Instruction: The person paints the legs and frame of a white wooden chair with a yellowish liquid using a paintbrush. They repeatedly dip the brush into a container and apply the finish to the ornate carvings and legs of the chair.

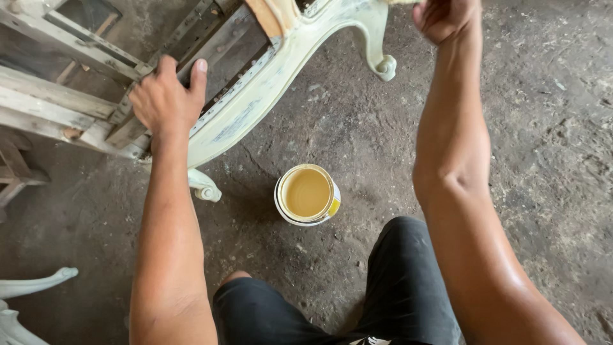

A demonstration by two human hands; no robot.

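Left hand [167, 99] flat, fingers spread, pressing down on chair frame [255, 96], gripping nothing. Frame lies on its side, long curved rail running diagonally from lower left to upper right, scrolled feet at both ends. Right hand [445, 18] raised at top edge, fist closed just beside upper end of rail; pale scrap shows above knuckles, can't tell what. Right hand nearer that carved leg. Wood bare, pale, primer-streaked, rough. Open paint can [307, 194] upright on gritty concrete floor [549, 128], between arms, yellowish liquid inside.
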